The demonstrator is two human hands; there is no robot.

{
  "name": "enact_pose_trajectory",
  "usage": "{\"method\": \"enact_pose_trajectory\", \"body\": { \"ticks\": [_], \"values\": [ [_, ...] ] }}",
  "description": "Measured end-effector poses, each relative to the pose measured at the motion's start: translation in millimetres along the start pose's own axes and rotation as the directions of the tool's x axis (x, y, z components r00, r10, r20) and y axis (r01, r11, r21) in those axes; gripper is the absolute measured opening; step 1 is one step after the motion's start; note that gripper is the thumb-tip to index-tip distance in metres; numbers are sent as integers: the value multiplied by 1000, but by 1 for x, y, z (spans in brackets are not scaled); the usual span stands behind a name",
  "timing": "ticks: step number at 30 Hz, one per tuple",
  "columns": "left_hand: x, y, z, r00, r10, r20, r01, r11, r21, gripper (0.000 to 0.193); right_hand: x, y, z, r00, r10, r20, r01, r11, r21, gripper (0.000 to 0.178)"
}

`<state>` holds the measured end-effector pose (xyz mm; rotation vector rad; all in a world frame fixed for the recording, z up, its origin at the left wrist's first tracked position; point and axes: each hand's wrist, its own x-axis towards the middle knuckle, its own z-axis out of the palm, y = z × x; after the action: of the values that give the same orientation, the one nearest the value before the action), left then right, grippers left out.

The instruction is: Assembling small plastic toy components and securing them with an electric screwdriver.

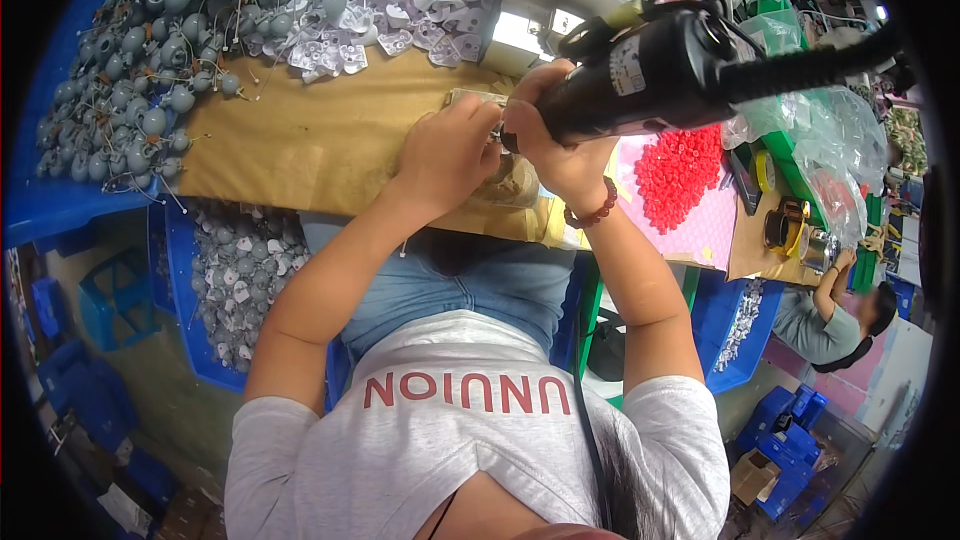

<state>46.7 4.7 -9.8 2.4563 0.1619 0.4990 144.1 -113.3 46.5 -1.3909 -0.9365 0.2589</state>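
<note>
A black electric screwdriver (pixel 640 75) with a thick cable lies almost level over the brown-covered bench (pixel 300 140). Around its front end wraps my right hand (pixel 565 155), with a beaded bracelet at the wrist. Close against its tip, my left hand (pixel 452 152) has its fingers pinched together. Whatever they hold is mostly hidden behind the fingers. Under both hands sits a clear plastic block (pixel 518 186), partly covered by them.
Round grey parts with wires (pixel 130 80) heap up at far left, beside white plastic parts (pixel 400 0). Small red parts (pixel 680 175) lie on pink sheeting at right, near yellow tape (pixel 765 170). Blue bins (pixel 205 340) stand below the bench. Another person (pixel 835 325) works at far right.
</note>
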Motion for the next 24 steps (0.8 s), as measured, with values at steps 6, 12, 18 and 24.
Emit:
{"method": "enact_pose_trajectory", "body": {
  "ticks": [6,12,18,24],
  "values": [
    [-1,5,-2,1000,-29,5,29,999,29,33,10,-10,1,995,23,-98,-23,1000,1,17],
    [-5,7,-7,998,-59,20,59,998,17,37,33,7,-57,853,78,-515,-52,996,66,19],
    [-13,4,-3,994,61,-89,-61,998,3,34,-3,58,-88,847,8,-531,-121,976,-178,49],
    [-16,4,-1,990,93,-107,-87,994,61,34,-36,40,-23,966,237,-102,-255,938,-233,15]
  ]
}}
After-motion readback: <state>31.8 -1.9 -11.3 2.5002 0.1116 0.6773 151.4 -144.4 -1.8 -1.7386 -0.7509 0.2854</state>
